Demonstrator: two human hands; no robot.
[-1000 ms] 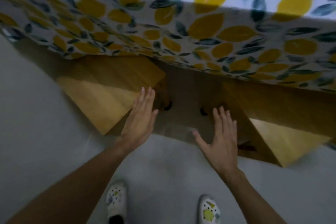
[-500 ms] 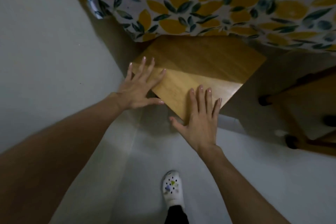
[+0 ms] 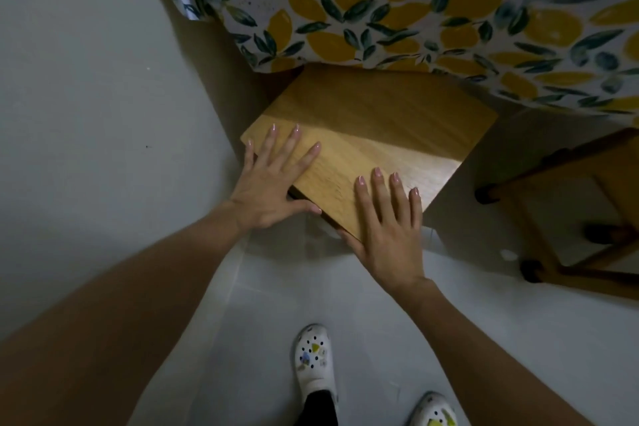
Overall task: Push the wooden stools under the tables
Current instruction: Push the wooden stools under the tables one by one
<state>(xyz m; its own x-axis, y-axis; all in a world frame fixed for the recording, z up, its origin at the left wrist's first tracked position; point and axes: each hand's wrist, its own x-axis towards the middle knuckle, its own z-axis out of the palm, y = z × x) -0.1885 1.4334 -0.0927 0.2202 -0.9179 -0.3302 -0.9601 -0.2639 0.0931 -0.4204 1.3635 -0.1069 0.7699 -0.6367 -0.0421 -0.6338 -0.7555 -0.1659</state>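
Observation:
A wooden stool (image 3: 380, 135) with a square seat stands partly under the table, its far half shaded by the lemon-print tablecloth (image 3: 397, 3). My left hand (image 3: 273, 180) lies flat on the seat's near left corner, fingers spread, thumb along the edge. Flat on the seat's near corner rests my right hand (image 3: 387, 221), thumb hooked at the edge. A second wooden stool (image 3: 570, 218) stands to the right; only its legs and rungs with dark feet show.
A pale wall (image 3: 86, 97) runs along the left, close to the stool. The floor is light grey tile (image 3: 501, 339). My white clogs (image 3: 313, 360) stand below the hands.
The view has swung left from the gap between two stools to the left stool. Both hands have come down flat on its seat and slid further onto it.

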